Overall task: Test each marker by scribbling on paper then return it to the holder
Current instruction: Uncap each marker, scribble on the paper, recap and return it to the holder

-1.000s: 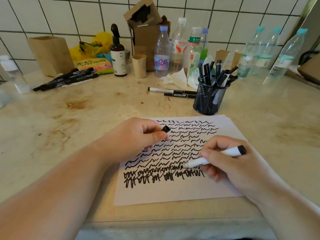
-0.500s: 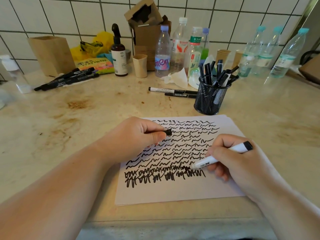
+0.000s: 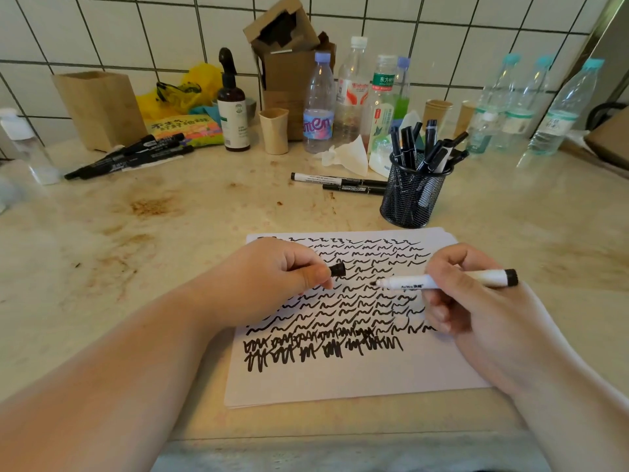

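A white sheet of paper (image 3: 357,383) covered in black scribbles lies at the counter's front. My right hand (image 3: 476,308) grips an uncapped white marker (image 3: 412,283) held level above the paper, its tip pointing left. My left hand (image 3: 272,284) pinches the black cap (image 3: 337,269), whose open end faces the tip a short gap away. Behind the paper stands a black mesh holder (image 3: 410,199) with several black markers in it.
Two markers (image 3: 340,183) lie left of the holder. Several black markers (image 3: 132,158) lie at the back left near a wooden box (image 3: 98,109). Bottles (image 3: 354,93), paper cups (image 3: 274,131) and a tissue (image 3: 347,155) crowd the tiled wall. The counter edge runs under my forearms.
My right hand lifted the marker off the bottom scribble row and turned it level. Its tip now points at the cap in my left hand, which stayed almost still.
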